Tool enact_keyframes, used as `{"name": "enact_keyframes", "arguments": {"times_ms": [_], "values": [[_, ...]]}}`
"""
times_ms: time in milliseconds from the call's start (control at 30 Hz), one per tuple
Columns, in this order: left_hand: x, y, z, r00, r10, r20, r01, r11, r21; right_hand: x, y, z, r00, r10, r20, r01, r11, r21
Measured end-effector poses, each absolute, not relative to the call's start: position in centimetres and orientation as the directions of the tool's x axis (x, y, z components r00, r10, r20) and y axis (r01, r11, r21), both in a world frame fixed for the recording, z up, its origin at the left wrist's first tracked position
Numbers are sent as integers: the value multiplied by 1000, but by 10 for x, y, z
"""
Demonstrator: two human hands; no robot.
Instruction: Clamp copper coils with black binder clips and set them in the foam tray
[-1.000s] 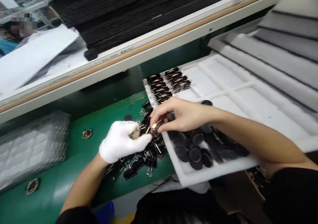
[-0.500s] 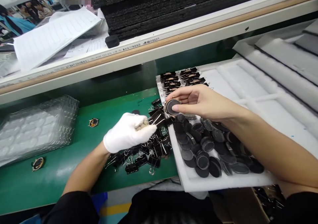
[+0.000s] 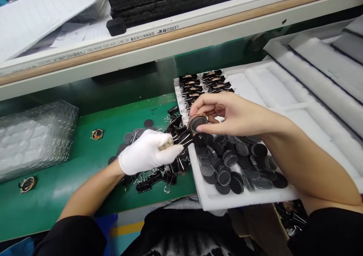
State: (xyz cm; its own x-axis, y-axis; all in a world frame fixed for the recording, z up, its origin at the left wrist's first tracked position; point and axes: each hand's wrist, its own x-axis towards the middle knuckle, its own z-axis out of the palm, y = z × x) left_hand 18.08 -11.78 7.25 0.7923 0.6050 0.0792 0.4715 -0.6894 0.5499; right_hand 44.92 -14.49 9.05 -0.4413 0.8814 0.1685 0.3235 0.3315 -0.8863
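My left hand point(image 3: 147, 152), in a white glove, is closed on a black binder clip point(image 3: 181, 139) over a pile of loose binder clips point(image 3: 167, 171) on the green mat. My bare right hand point(image 3: 227, 114) pinches a round dark disc point(image 3: 197, 123) right beside the clip's jaws, above the near-left corner of a white foam tray point(image 3: 227, 201). A heap of similar black discs point(image 3: 238, 165) lies in that tray. Rows of clipped assemblies point(image 3: 202, 84) sit at the tray's far left.
A stack of clear blister trays point(image 3: 31, 138) lies at the left. Two small gold-rimmed parts point(image 3: 96, 134) point(image 3: 27, 184) and several grey discs point(image 3: 133, 135) lie on the green mat point(image 3: 85, 161). More white foam trays point(image 3: 320, 74) are at the right; a shelf rail point(image 3: 170, 40) runs above.
My right hand has brought the disc down and closer to the clip in my left hand. The view has shifted, showing grey discs on the mat.
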Motion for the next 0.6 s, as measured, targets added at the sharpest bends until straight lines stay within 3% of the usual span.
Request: {"name": "enact_keyframes", "arguments": {"times_ms": [267, 433, 600], "values": [[182, -122, 73, 787, 608, 104, 455, -686, 567, 449, -140, 86, -484, 850, 210, 271, 373, -887], [181, -119, 75, 785, 614, 81, 462, -668, 584, 443, -140, 82, -453, 876, 167, 213, 288, -934], [180, -118, 74, 791, 611, 3, 490, -637, 595, 439, -144, 83, -386, 919, 85, 261, 197, -945]]}}
